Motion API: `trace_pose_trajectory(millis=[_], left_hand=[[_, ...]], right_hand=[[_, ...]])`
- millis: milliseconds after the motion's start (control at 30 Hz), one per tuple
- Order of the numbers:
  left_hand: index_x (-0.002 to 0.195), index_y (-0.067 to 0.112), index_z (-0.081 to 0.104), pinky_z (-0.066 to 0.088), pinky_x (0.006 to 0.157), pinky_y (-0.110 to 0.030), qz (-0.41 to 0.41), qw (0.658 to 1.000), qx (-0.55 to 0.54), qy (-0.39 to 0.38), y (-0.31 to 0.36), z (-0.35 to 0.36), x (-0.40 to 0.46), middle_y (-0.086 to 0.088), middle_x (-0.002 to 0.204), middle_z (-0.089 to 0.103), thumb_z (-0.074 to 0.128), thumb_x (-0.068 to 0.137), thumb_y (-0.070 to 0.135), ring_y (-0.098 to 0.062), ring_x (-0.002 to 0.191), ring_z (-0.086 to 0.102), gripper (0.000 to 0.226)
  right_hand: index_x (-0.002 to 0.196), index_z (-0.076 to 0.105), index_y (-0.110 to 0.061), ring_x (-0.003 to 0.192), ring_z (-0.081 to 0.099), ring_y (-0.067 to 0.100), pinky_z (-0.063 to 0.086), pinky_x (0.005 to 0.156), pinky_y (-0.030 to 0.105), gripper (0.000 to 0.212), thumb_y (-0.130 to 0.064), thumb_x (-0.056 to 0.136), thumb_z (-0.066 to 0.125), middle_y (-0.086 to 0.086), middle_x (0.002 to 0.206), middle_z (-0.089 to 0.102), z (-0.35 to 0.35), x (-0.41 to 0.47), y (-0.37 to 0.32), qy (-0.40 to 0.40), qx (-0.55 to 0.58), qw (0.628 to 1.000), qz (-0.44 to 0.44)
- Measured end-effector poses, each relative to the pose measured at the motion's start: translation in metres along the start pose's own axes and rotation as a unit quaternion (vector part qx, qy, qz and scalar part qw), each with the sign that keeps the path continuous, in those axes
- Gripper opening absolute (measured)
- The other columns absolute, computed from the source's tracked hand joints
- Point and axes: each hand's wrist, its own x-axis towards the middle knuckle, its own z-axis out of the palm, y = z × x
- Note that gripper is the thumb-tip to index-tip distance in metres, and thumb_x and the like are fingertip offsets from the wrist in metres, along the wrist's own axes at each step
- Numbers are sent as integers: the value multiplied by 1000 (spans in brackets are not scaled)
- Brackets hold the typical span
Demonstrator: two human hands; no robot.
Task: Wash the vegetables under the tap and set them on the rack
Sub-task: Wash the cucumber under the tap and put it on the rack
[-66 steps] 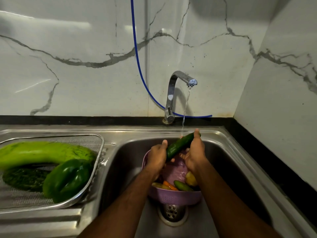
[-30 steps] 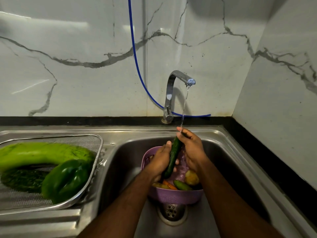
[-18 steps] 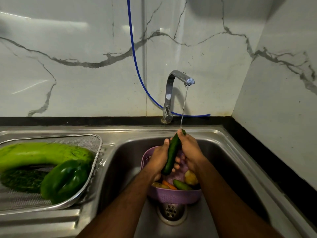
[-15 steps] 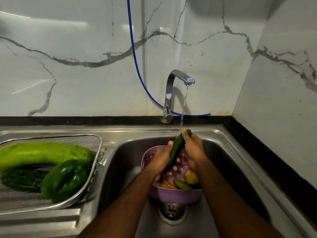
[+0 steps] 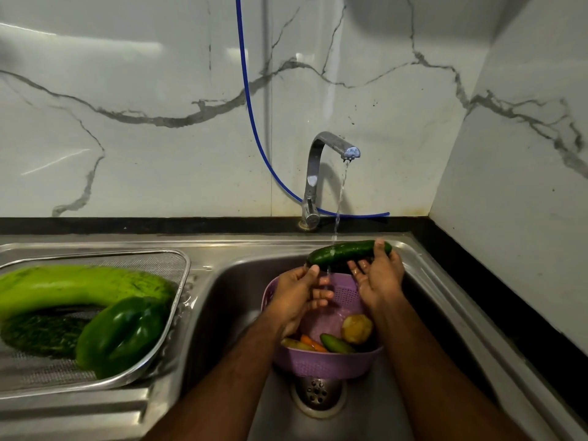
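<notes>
A dark green cucumber [image 5: 346, 253] lies level under the water falling from the tap [image 5: 318, 173]. My right hand [image 5: 378, 276] holds its right end, thumb on top and fingers beneath. My left hand [image 5: 299, 291] is just below its left end: the thumb touches the cucumber and the fingers curl loosely away from it. Beneath the hands a purple colander [image 5: 318, 364] sits in the sink with a potato [image 5: 357, 327], a small cucumber [image 5: 335, 343] and a carrot [image 5: 313, 343]. The mesh rack [image 5: 179, 291] on the left holds a bottle gourd [image 5: 63, 288], a green pepper [image 5: 121, 332] and a bitter gourd [image 5: 38, 335].
The steel sink basin [image 5: 229, 297] has its drain [image 5: 318, 393] under the colander's near edge. A blue hose [image 5: 251, 122] hangs down the marble wall behind the tap. A tiled side wall closes in on the right.
The cucumber has swung from nearly upright to level under the stream. My left hand's grip round it has loosened to a thumb touch at its left end.
</notes>
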Motion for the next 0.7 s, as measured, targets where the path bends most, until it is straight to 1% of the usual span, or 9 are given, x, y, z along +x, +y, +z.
trace_pose_trajectory(millis=[167, 333, 433, 467, 500, 533, 567, 633, 700], left_hand=[[122, 21, 61, 59, 61, -28, 65, 996, 53, 26, -1, 0, 0, -8, 89, 76, 60, 98, 8, -20, 70, 71, 28], [122, 13, 64, 58, 62, -33, 108, 982, 149, 37, -7, 2, 1, -13, 96, 75, 64, 94, 5, -20, 72, 70, 29], [115, 6, 65, 54, 54, -28, 108, 984, 136, 33, -4, 6, 1, -14, 88, 73, 62, 97, 11, -17, 61, 66, 19], [112, 1, 66, 50, 50, -26, 103, 986, 129, 28, -2, 8, -1, -13, 82, 70, 60, 99, 15, -15, 56, 63, 20], [109, -4, 65, 47, 48, -25, 90, 988, 122, 25, -1, 10, -3, -11, 77, 68, 57, 100, 20, -14, 53, 61, 27], [108, -6, 65, 44, 48, -26, 71, 991, 110, 19, 0, 11, -5, -9, 72, 67, 54, 102, 26, -14, 51, 59, 34], [105, -5, 66, 41, 48, -26, 49, 994, 96, 11, 1, 11, -6, -8, 68, 65, 49, 104, 33, -14, 51, 58, 42], [90, 4, 68, 36, 48, -26, 3, 997, 80, -5, 3, 10, -9, -5, 63, 59, 37, 105, 48, -15, 51, 54, 56], [74, 12, 63, 33, 41, -22, -38, 998, 55, -10, 4, 12, -10, -2, 56, 54, 31, 103, 57, -12, 46, 49, 62]], right_hand=[[142, 53, -25, 115, 64, 29, 58, 92, 46, 42, -31, 101, 63, 10, 131, 62, -2, -1, 0, 14, -25, 1000, -5], [140, 54, -23, 111, 66, 26, 58, 91, 42, 44, -29, 98, 67, 9, 125, 66, -6, -1, -5, 6, -42, 999, -4], [141, 53, -21, 113, 67, 30, 58, 94, 47, 51, -16, 94, 72, 13, 129, 66, -5, -4, 1, -62, -70, 995, 38], [141, 51, -19, 103, 70, 31, 61, 85, 48, 54, -12, 92, 73, 17, 129, 66, -3, -8, 6, -99, -77, 991, 55], [141, 48, -15, 86, 72, 29, 63, 67, 45, 55, -10, 92, 73, 22, 126, 66, -1, -14, 11, -135, -84, 985, 70], [139, 46, -14, 65, 68, 25, 57, 49, 37, 53, -10, 93, 71, 27, 120, 64, 3, -21, 15, -168, -93, 978, 82], [138, 45, -12, 48, 58, 21, 48, 38, 30, 51, -11, 94, 71, 33, 113, 62, 5, -26, 19, -191, -111, 971, 89], [133, 46, -11, 38, 45, 17, 38, 32, 23, 46, -14, 94, 71, 29, 101, 63, 8, -33, 26, -226, -146, 959, 91], [127, 56, -12, 49, 57, 21, 46, 39, 26, 39, -18, 93, 73, 22, 97, 72, 10, -36, 33, -220, -152, 959, 91]])
